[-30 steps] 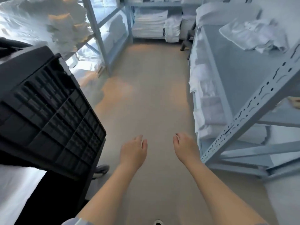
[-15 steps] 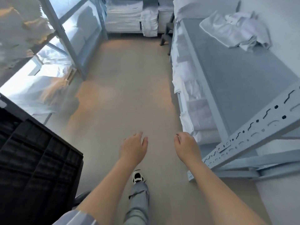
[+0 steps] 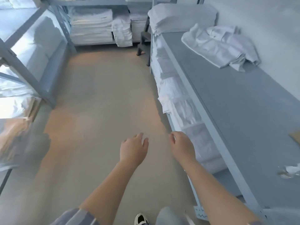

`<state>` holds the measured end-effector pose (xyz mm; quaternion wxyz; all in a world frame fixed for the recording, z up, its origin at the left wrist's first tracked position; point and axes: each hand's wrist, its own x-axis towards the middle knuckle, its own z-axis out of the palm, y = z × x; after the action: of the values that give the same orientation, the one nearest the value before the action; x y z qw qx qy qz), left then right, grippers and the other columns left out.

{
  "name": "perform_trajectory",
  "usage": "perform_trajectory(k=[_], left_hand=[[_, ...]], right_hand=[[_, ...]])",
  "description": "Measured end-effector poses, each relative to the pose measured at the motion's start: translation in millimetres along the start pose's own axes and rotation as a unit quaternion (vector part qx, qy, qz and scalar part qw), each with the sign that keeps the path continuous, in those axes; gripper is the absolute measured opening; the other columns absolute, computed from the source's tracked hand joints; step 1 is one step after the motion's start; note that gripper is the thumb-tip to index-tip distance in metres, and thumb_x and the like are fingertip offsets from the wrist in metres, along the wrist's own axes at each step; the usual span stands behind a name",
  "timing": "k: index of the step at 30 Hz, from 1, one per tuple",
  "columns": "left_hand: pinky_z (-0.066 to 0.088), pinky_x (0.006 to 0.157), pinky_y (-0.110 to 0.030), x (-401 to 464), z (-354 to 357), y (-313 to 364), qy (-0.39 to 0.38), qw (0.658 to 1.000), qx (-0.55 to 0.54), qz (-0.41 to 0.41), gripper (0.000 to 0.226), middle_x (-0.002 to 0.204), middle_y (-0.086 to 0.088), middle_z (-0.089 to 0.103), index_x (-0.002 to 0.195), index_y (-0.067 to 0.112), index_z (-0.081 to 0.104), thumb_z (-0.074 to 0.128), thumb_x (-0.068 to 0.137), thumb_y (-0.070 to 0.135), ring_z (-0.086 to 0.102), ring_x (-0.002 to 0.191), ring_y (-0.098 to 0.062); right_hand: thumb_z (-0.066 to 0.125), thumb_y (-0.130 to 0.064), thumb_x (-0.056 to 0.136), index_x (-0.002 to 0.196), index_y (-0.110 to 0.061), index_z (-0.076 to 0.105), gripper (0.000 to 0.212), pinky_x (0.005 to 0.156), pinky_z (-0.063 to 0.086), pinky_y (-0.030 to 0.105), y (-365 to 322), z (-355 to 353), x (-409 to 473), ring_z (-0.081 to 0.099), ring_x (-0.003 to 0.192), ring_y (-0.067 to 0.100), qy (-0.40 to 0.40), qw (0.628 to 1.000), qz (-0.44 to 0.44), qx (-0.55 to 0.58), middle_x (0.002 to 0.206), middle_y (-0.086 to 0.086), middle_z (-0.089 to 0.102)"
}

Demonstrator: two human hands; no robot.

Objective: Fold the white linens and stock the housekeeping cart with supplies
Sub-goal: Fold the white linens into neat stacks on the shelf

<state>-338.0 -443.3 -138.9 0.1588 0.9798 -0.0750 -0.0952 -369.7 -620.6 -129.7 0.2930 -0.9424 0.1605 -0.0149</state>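
Both grips were empty: my left hand (image 3: 134,149) and right hand (image 3: 182,146) hung over the floor (image 3: 100,111), fingers loose and apart. Crumpled white linens (image 3: 219,46) lay on the bench (image 3: 243,111) to my right, well apart from my hands; folded stacks (image 3: 91,25) filled the far shelves.

The left shelving unit (image 3: 24,65) is cut off by the left edge, and its contents are blurred by glare beyond identification. The shoe (image 3: 141,219) is cropped by the bottom edge. On the right shelf surface (image 3: 240,111), a tan item (image 3: 295,138) and a crumpled item (image 3: 290,171) are cut off by the right edge and cannot be identified.
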Motion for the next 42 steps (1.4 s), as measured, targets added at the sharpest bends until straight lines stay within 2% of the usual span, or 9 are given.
perform_trajectory(k=[3, 6, 11, 18, 27, 32, 36, 39, 42], left_hand=[[0.036, 0.094, -0.035, 54, -9, -2, -0.001, 1.000, 0.007, 0.013, 0.046, 0.131, -0.003, 0.058, 0.138, 0.022, 0.044, 0.030, 0.100, 0.043, 0.056, 0.113, -0.029], [0.035, 0.095, -0.035, 114, -12, -7, -0.002, 1.000, 0.011, 0.026, 0.045, 0.132, -0.001, 0.057, 0.137, 0.021, 0.045, 0.030, 0.100, 0.041, 0.055, 0.114, -0.028], [0.036, 0.091, -0.035, 229, -14, 1, -0.006, 0.998, 0.022, 0.059, 0.043, 0.128, 0.000, 0.059, 0.133, 0.020, 0.048, 0.030, 0.100, 0.041, 0.057, 0.110, -0.027], [0.034, 0.094, -0.033, 404, -43, 46, -0.025, 0.992, 0.053, 0.109, 0.043, 0.128, 0.003, 0.059, 0.132, 0.021, 0.048, 0.028, 0.100, 0.042, 0.054, 0.115, -0.021], [0.033, 0.084, -0.029, 565, -66, 115, -0.025, 0.980, 0.054, 0.192, 0.038, 0.106, 0.004, 0.064, 0.118, 0.019, 0.054, 0.028, 0.100, 0.040, 0.058, 0.095, -0.020], [0.036, 0.087, -0.030, 657, -67, 145, -0.026, 0.968, 0.048, 0.245, 0.039, 0.104, 0.003, 0.065, 0.119, 0.018, 0.055, 0.030, 0.100, 0.040, 0.059, 0.095, -0.019], [0.037, 0.088, -0.031, 736, -63, 172, -0.051, 0.947, 0.045, 0.313, 0.040, 0.109, 0.002, 0.065, 0.119, 0.016, 0.056, 0.030, 0.100, 0.040, 0.060, 0.098, -0.019], [0.037, 0.086, -0.032, 798, -66, 192, -0.073, 0.922, 0.065, 0.373, 0.039, 0.106, 0.000, 0.066, 0.119, 0.016, 0.055, 0.030, 0.100, 0.039, 0.060, 0.097, -0.021], [0.037, 0.091, -0.033, 863, -74, 214, -0.096, 0.899, 0.059, 0.423, 0.039, 0.115, -0.004, 0.065, 0.122, 0.015, 0.055, 0.033, 0.100, 0.039, 0.059, 0.105, -0.024]], right_hand=[[0.040, -0.023, 0.097, 0.091, -0.004, 0.060, 0.028, 0.078, 0.049, 0.041, -7, 5, 47, 0.054, 0.089, 0.024, 0.000, 1.000, 0.024, 0.000, 0.094, 0.005, 0.060], [0.039, -0.023, 0.098, 0.098, -0.003, 0.062, 0.030, 0.082, 0.048, 0.040, -11, 15, 99, 0.054, 0.096, 0.024, 0.005, 1.000, 0.030, -0.004, 0.101, 0.006, 0.060], [0.040, -0.023, 0.099, 0.101, -0.005, 0.062, 0.028, 0.081, 0.046, 0.037, -11, 34, 196, 0.054, 0.097, 0.024, 0.017, 0.999, 0.037, -0.002, 0.101, 0.006, 0.061], [0.038, -0.026, 0.100, 0.115, -0.005, 0.059, 0.033, 0.087, 0.045, 0.035, -14, 21, 355, 0.052, 0.110, 0.023, 0.027, 0.997, 0.071, -0.031, 0.117, 0.006, 0.060], [0.037, -0.030, 0.101, 0.130, -0.013, 0.052, 0.037, 0.090, 0.041, 0.031, -17, -16, 512, 0.047, 0.121, 0.019, 0.076, 0.990, 0.115, -0.013, 0.132, 0.000, 0.053], [0.040, -0.026, 0.099, 0.117, -0.006, 0.057, 0.032, 0.086, 0.042, 0.034, -7, -23, 587, 0.053, 0.111, 0.026, 0.129, 0.978, 0.162, -0.022, 0.119, 0.006, 0.059], [0.040, -0.028, 0.099, 0.128, -0.010, 0.054, 0.036, 0.095, 0.040, 0.033, -1, -21, 647, 0.048, 0.121, 0.023, 0.156, 0.955, 0.251, 0.009, 0.135, 0.004, 0.052], [0.040, -0.026, 0.098, 0.119, -0.010, 0.056, 0.031, 0.088, 0.045, 0.034, -3, -18, 692, 0.050, 0.113, 0.023, 0.173, 0.930, 0.324, 0.023, 0.126, 0.004, 0.055], [0.041, -0.023, 0.097, 0.108, -0.009, 0.057, 0.024, 0.083, 0.047, 0.035, -9, -18, 735, 0.051, 0.110, 0.025, 0.193, 0.908, 0.371, 0.022, 0.115, 0.006, 0.056]])
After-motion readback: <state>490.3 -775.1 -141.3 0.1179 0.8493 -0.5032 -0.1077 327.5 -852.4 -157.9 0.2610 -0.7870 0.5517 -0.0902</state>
